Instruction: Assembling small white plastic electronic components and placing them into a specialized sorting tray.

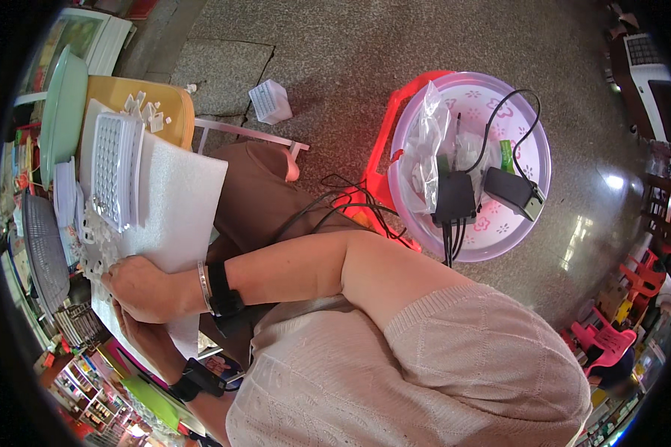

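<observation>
My right hand [138, 288], with a bracelet and a black band at the wrist, is bent over the edge of a white foam sheet [183, 201]. Its fingers are closed at the tips; whatever they hold is too small or hidden to make out. My left hand [147, 339] is just below it, partly covered, so its fingers barely show. Close to the fingertips lies a heap of small whitish plastic pieces [95, 249]. Beyond them, on the sheet, stands a stack of white trays [115, 171] with rows of small holes.
A yellow tabletop [177, 104] carries loose white pieces [150, 115]. A green basin [63, 112] and a grey basket [45, 249] stand at the left. A white box [271, 102] is on the floor. A purple-rimmed basin [525, 223] holding black devices rests on a red stool [384, 153]; cables trail toward me.
</observation>
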{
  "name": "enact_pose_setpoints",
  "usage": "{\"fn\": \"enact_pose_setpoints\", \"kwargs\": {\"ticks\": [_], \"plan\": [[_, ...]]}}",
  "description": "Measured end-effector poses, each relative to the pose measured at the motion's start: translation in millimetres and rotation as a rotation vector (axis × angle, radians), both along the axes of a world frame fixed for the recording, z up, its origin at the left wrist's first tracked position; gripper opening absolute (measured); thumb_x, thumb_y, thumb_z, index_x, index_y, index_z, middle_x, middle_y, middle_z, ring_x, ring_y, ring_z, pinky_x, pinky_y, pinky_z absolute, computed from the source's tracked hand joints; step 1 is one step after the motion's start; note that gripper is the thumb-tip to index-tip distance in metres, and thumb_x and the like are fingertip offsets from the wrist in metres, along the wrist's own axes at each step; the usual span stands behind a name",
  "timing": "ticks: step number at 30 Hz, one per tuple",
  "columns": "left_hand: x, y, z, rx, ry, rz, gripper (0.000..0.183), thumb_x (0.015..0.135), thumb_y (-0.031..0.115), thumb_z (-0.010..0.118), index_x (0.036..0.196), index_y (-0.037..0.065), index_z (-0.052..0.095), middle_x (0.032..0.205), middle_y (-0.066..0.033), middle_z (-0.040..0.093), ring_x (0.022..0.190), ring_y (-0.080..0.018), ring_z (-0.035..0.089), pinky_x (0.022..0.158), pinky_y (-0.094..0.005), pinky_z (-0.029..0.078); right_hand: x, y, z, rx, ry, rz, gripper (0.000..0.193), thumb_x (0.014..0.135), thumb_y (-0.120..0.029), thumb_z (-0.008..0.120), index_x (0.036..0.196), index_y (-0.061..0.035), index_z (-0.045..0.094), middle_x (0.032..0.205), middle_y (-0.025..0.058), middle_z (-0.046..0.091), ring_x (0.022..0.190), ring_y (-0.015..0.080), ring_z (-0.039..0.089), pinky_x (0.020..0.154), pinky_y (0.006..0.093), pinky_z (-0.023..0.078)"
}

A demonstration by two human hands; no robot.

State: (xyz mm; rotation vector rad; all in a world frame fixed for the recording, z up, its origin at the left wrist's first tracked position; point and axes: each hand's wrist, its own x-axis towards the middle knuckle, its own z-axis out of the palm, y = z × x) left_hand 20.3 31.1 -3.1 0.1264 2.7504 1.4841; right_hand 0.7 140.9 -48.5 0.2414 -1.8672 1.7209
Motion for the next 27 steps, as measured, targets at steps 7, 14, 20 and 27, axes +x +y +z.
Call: {"fn": "enact_pose_setpoints", "kwargs": {"ticks": [7, 14, 20, 27], "plan": [[0.3, 10.1, 2.4, 0.322, -0.155, 0.077, 0.039, 0.099, 0.023, 0.040, 0.129, -0.002, 0.043, 0.127, -0.0105, 0.047, 0.112, -0.0168, 0.051, 0.094, -0.0319, 0.042, 0.7, 0.5, -0.5, 0.014, 0.001, -0.041, 0.023, 0.072, -0.010, 0.056, 0.090, 0.0047, 0.057, 0.079, 0.0190, 0.062, 0.080, 0.0338, 0.061, 0.074, 0.0408, 0.048], [-0.6, 7.1, 3.8, 0.366, -0.181, 0.073, 0.041, 0.098, 0.027, 0.044, 0.130, 0.001, 0.043, 0.124, -0.0104, 0.051, 0.110, -0.0181, 0.053, 0.094, -0.0326, 0.042, 0.1, 2.2, 3.3, 0.042, -0.025, 0.002, 0.024, 0.071, -0.011, 0.057, 0.090, 0.0051, 0.058, 0.079, 0.0185, 0.062, 0.080, 0.0331, 0.062, 0.074, 0.0401, 0.048], [-0.8, 9.1, 4.6, 0.352, -0.172, 0.089, 0.041, 0.097, 0.028, 0.045, 0.129, 0.001, 0.045, 0.124, -0.0102, 0.051, 0.110, -0.0179, 0.053, 0.093, -0.0321, 0.043, -3.3, -2.2, 1.9, 0.008, -0.021, -0.011, 0.021, 0.071, -0.012, 0.059, 0.087, 0.0015, 0.058, 0.081, 0.0188, 0.063, 0.079, 0.0340, 0.062, 0.072, 0.0417, 0.047], [1.0, 10.0, 3.3, 0.275, -0.117, 0.099, 0.040, 0.098, 0.026, 0.043, 0.128, -0.001, 0.046, 0.124, -0.0105, 0.051, 0.109, -0.0171, 0.053, 0.092, -0.0317, 0.044, -0.6, 0.9, 4.2, 0.049, -0.048, 0.005, 0.022, 0.071, -0.012, 0.059, 0.088, 0.0018, 0.059, 0.081, 0.0178, 0.063, 0.079, 0.0327, 0.063, 0.072, 0.0408, 0.048]]}}
